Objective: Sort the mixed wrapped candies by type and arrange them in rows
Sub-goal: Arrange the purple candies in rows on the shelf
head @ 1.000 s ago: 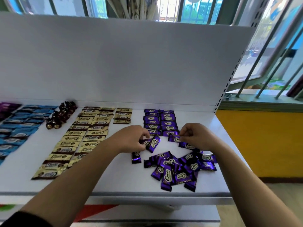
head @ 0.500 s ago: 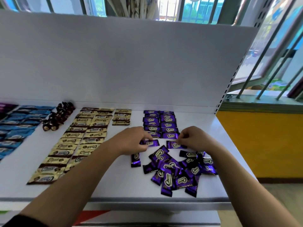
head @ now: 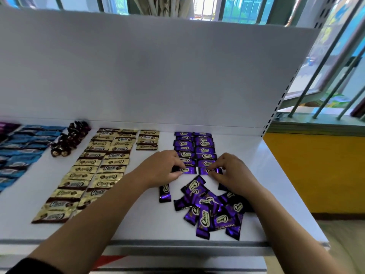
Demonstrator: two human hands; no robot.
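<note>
Toward the right end of the white shelf, at the near end of two tidy columns of purple candies that run back to the rear edge, two more wrappers lie side by side, just apart from each other. The left purple candy lies at the foot of the left column, and the left hand has its grip pinching that wrapper's left end, fingers curled over the top and thumb beneath. The right purple candy lies at the foot of the right column, and the right hand pinches its right end in the same way, fingers bent down over it. Nearer the front edge, between the two forearms and partly under the right wrist, a loose pile of purple candies lies jumbled and overlapping at mixed angles. One single purple candy lies apart from the pile on its left, lengthwise, just beside the left wrist. Left of the purple group, mid-shelf, gold candies sit in two long columns that reach from the rear edge almost to the front, with a short gold column just beside them at the back. Further left, dark brown twist-wrapped candies form a slanting line, and blue candies fill the left end of the shelf. A white back panel rises behind everything, with window bars and a yellow wall past the right end.
</note>
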